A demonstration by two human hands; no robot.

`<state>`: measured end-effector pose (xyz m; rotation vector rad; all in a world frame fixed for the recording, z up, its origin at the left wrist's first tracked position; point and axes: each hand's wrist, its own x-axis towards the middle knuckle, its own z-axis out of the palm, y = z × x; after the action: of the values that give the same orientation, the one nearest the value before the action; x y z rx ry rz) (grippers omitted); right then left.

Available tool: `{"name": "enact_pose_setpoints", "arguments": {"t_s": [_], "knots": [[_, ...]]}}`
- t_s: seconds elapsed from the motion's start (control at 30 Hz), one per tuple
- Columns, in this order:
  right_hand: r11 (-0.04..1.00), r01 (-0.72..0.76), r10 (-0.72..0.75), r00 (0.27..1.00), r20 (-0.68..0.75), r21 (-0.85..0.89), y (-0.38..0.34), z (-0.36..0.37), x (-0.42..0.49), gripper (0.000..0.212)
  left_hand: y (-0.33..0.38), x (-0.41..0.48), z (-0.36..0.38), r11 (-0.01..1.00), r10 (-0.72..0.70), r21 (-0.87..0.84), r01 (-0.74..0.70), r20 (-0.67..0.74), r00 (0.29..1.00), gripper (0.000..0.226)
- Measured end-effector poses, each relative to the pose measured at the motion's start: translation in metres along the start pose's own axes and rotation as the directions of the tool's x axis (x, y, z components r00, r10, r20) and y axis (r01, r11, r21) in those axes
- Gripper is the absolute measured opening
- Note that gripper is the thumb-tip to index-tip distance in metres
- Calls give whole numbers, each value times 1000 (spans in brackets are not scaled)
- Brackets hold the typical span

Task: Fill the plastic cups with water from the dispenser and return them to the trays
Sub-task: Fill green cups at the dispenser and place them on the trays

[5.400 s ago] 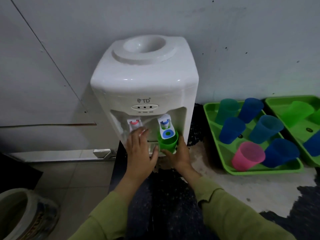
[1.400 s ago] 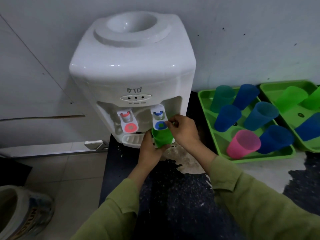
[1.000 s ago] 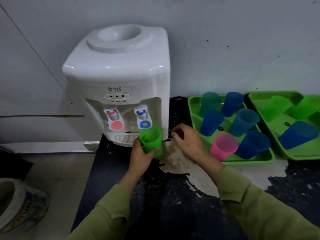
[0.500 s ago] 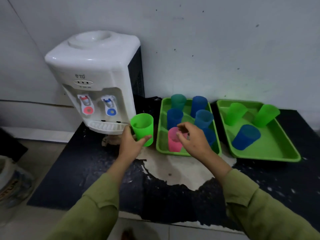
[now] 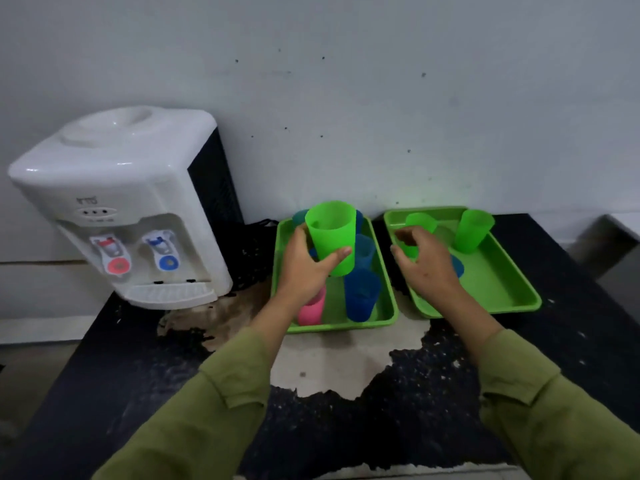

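Observation:
My left hand (image 5: pixel 306 268) grips a green plastic cup (image 5: pixel 331 235) upright, held in the air over the left green tray (image 5: pixel 388 315). That tray holds several blue cups (image 5: pixel 361 295) and a pink cup (image 5: pixel 311 309), partly hidden by my hand. My right hand (image 5: pixel 424 263) hovers with curled, empty fingers over the right green tray (image 5: pixel 498 289), which holds two green cups (image 5: pixel 472 230) and a blue cup (image 5: pixel 458 266) mostly hidden behind the hand. The white water dispenser (image 5: pixel 128 202) stands at the left with a red tap and a blue tap (image 5: pixel 162 249).
The dispenser and trays stand on a black counter (image 5: pixel 104 368) with a worn pale patch (image 5: pixel 332 365) in front of the trays. A grey wall rises right behind them. The counter's left edge drops to a tiled floor.
My left hand has carried the green cup from beside the dispenser rightward to above the left tray. My right hand has moved right, from over the left tray to over the right tray.

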<state>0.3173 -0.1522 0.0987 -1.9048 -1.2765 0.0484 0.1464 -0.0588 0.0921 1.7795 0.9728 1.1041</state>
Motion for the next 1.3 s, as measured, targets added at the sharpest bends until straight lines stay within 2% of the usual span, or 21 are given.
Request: {"name": "enact_pose_setpoints", "arguments": {"t_s": [0.23, 0.37, 0.47, 0.7, 0.97, 1.17, 1.3], "knots": [[995, -87, 85, 995, -48, -43, 57, -45, 21, 29, 23, 19, 78, 1000, -1, 10, 0, 92, 996, 64], [990, -122, 121, 993, -20, -73, 104, -73, 33, 32, 38, 26, 131, 1000, 3, 26, -6, 101, 995, 64], [981, -159, 162, 987, 12, -111, 151, -93, 42, 33, 51, 27, 177, 998, -47, 41, 43, 103, 994, 64], [957, -150, 202, 959, 200, -248, 251, -116, 55, 37, 68, 17, 276, 988, -129, 104, 117, 117, 985, 66], [943, -207, 304, 857, 417, -262, 319, -115, 43, 54, 50, -9, 351, 948, -279, 217, 234, 210, 937, 75], [947, -221, 308, 824, 475, -231, 339, -118, 31, 56, 19, -24, 370, 888, -427, 271, 372, 186, 885, 79], [951, -232, 305, 821, 483, -205, 344, -116, 29, 57, 11, -29, 377, 875, -454, 273, 399, 183, 872, 79]]}}
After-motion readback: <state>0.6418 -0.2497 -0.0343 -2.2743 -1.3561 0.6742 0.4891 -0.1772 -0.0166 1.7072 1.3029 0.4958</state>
